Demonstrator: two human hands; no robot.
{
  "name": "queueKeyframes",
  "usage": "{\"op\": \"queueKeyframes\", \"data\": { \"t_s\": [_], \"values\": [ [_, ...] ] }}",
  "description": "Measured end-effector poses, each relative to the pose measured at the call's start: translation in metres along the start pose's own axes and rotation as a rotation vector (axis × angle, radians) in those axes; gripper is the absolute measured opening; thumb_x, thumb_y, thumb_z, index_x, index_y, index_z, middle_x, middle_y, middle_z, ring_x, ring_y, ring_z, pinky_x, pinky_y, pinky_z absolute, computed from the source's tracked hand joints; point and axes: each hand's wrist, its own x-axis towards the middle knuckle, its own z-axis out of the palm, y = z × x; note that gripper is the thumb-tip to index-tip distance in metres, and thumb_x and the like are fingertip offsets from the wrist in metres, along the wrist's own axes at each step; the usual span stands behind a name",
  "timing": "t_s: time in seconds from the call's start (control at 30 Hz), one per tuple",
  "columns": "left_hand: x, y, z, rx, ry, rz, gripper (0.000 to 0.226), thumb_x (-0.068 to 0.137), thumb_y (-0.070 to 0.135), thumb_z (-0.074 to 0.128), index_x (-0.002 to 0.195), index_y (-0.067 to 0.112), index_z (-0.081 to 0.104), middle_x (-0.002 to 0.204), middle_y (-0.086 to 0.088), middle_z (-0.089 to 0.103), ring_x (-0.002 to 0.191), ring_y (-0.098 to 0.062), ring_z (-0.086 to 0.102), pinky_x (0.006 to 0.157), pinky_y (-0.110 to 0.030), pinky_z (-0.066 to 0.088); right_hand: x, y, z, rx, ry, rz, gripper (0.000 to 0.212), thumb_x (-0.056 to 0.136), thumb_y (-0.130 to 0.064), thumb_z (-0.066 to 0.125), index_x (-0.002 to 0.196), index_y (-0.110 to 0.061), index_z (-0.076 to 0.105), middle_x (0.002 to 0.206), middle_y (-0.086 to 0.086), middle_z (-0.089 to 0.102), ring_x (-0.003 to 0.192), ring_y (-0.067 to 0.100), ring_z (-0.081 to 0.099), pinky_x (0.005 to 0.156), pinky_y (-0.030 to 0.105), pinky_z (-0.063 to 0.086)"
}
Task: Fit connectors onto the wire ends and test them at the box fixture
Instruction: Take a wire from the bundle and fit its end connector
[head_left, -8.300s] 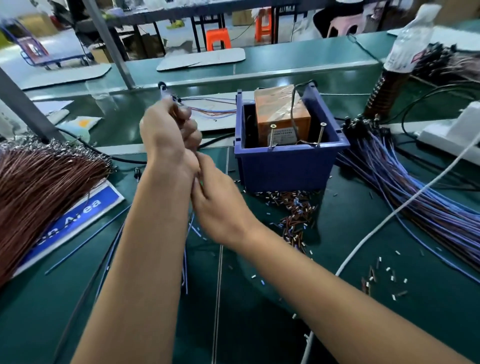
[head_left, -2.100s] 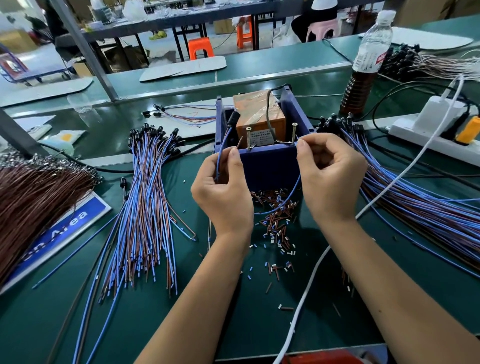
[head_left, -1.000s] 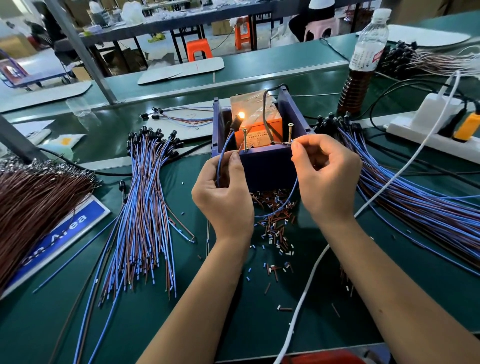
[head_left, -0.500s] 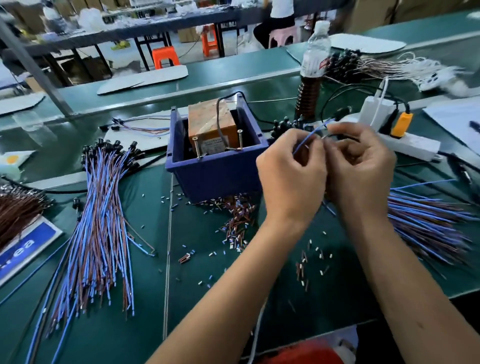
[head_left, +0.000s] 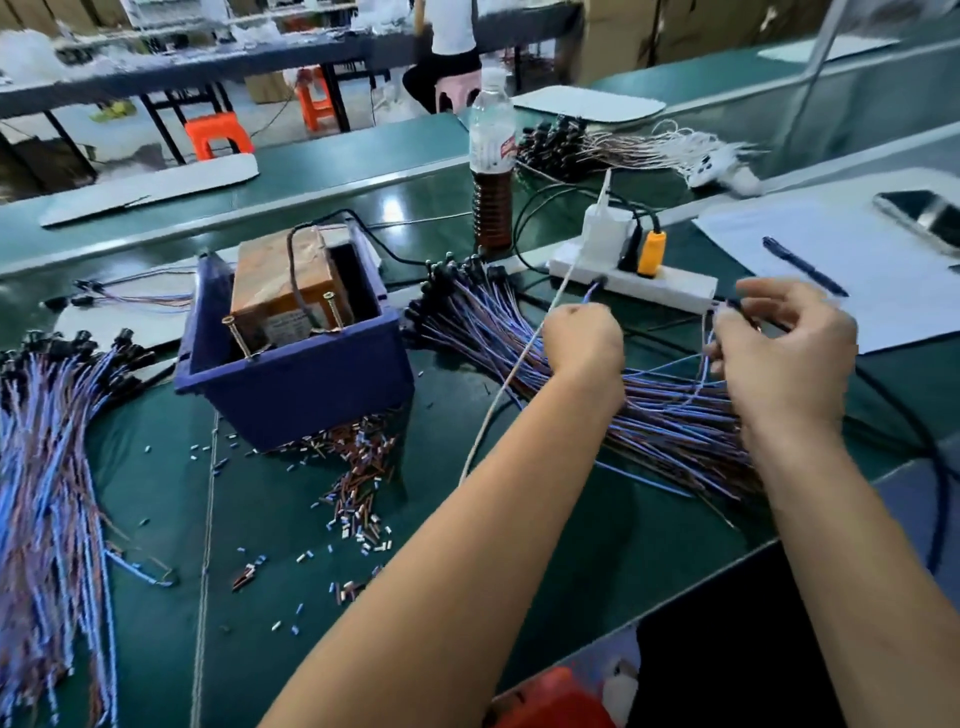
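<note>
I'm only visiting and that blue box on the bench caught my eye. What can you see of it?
The blue box looks like an open-topped plastic bin standing on the green mat. Inside sits an orange-brown block wrapped in clear tape, with a black cable looping over it. Two upright screws stand by its front wall. Cut wire bits lie against its base. Neither hand touches it.

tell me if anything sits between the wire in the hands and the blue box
Nothing visible does. The left hand and right hand hold a wire over the right bundle; the blue box lies just left of it.

Bright overhead light, motion-blurred, warped edges
</note>
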Motion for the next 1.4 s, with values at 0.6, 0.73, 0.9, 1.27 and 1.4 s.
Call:
{"op": "queueKeyframes", "data": {
  "t_s": [0.6, 0.73, 0.9, 1.27, 1.4],
  "values": [
    [0.019, 0.056, -0.053, -0.348, 0.211, 0.268, 0.020, 0.110, 0.008, 0.037, 0.093, 0.015, 0.046, 0.083, -0.004, 0.057, 0.065, -0.014, 0.050, 0.060, -0.024, 0.047, -0.011, -0.039, 0.040, -0.384, -0.736, -0.472, 0.014, 0.102, -0.030, 0.067, 0.099, -0.022, 0.078, 0.068, -0.010, 0.067, 0.060, 0.002, 0.060, 0.055, 0.015, 0.038],
    [0.029, 0.055, -0.076, 0.288, 0.584, 0.507, 0.009, 0.108, 0.019, 0.049, 0.099, 0.019, 0.054, 0.092, 0.004, 0.057, 0.086, -0.018, 0.057, 0.078, -0.028, 0.045, -0.018, -0.039, 0.046, -0.685, -0.731, -0.518, 0.018, 0.100, -0.037, 0.068, 0.100, -0.021, 0.076, 0.091, 0.009, 0.072, 0.084, 0.029, 0.067, 0.074, 0.038, 0.056],
    [0.038, 0.052, -0.087, 0.551, 0.647, 0.575, 0.011, 0.104, 0.019, 0.057, 0.094, 0.017, 0.060, 0.086, 0.004, 0.055, 0.082, -0.018, 0.057, 0.074, -0.026, 0.046, -0.028, -0.033, 0.045, -0.781, -0.724, -0.458, 0.015, 0.099, -0.037, 0.069, 0.092, -0.023, 0.071, 0.092, 0.009, 0.071, 0.086, 0.033, 0.066, 0.073, 0.036, 0.052],
    [0.037, 0.043, -0.086, 0.674, 0.567, 0.528, 0.025, 0.094, 0.015, 0.073, 0.114, 0.013, 0.058, 0.099, 0.000, 0.056, 0.091, -0.021, 0.059, 0.072, -0.028, 0.044, -0.030, -0.036, 0.032, -0.851, -0.580, -0.358, 0.008, 0.091, -0.033, 0.077, 0.095, -0.027, 0.079, 0.093, 0.006, 0.075, 0.088, 0.032, 0.069, 0.079, 0.038, 0.059],
    [0.031, 0.035, -0.086, 0.787, 0.502, 0.475, 0.080, 0.093, 0.017, 0.076, 0.158, 0.009, 0.030, 0.126, -0.010, 0.060, 0.111, -0.024, 0.060, 0.081, -0.030, 0.046, -0.037, -0.034, 0.041, -0.718, -0.534, -0.376, 0.010, 0.085, -0.017, 0.078, 0.092, -0.023, 0.076, 0.092, 0.004, 0.071, 0.094, 0.029, 0.065, 0.082, 0.035, 0.054]
  ]
}}
